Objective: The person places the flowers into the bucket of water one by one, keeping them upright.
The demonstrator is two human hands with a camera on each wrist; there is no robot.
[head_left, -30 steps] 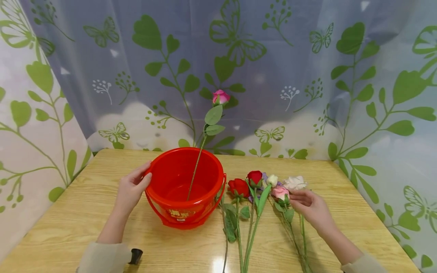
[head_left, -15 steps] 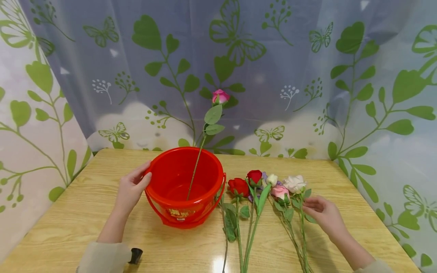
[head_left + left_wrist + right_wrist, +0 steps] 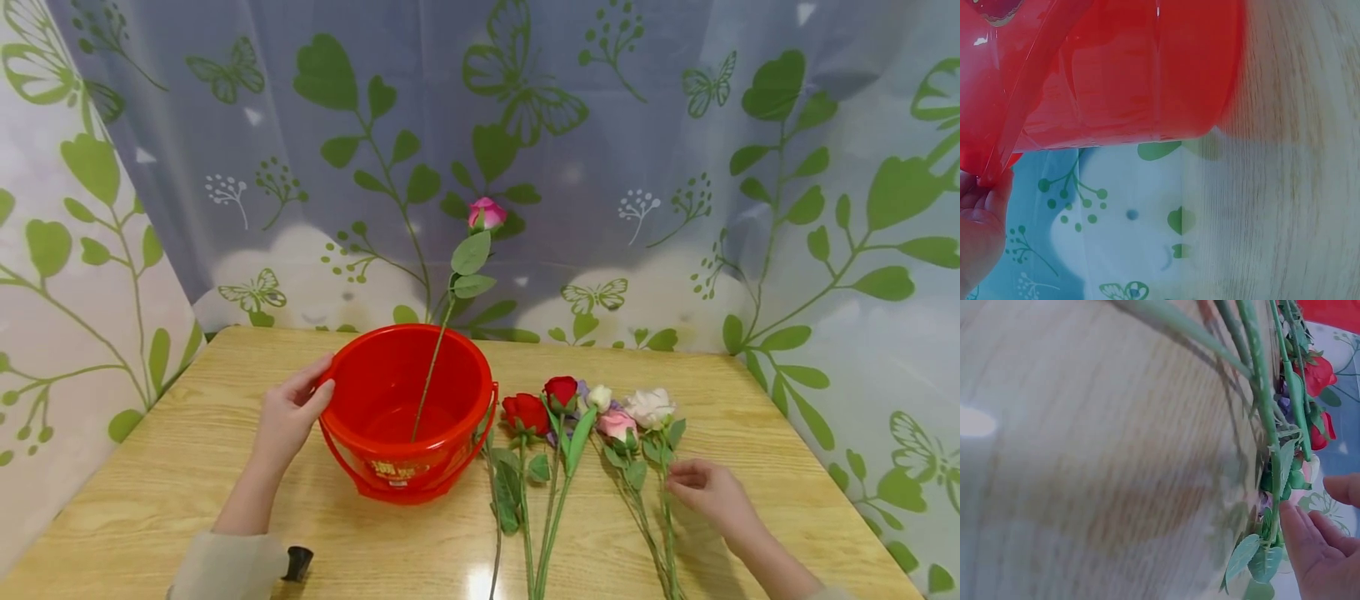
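My left hand (image 3: 288,417) grips the left rim of a red plastic bucket (image 3: 435,462), as the left wrist view also shows at the bucket wall (image 3: 1122,75). A single bright pink rose (image 3: 487,214) leans inside the bucket, its bloom high above the rim. My right hand (image 3: 708,496) is at the stem of a white flower (image 3: 651,408) lying on the table. In the right wrist view, that hand's thumb (image 3: 1344,489) stands apart from the fingers (image 3: 1310,544), which reach the green stem and leaves.
Left of the white flower lie a pale pink rose (image 3: 617,425), a white bud (image 3: 599,397), two red roses (image 3: 525,412) and partly hidden purple blooms. They rest on a wooden table (image 3: 225,400). A patterned curtain (image 3: 570,233) hangs behind it. A small black object (image 3: 298,563) is by the left cuff.
My right hand has moved from the pale pink rose and white bloom, right and then down, to the white flower's stem. The left hand and bucket have stayed put.
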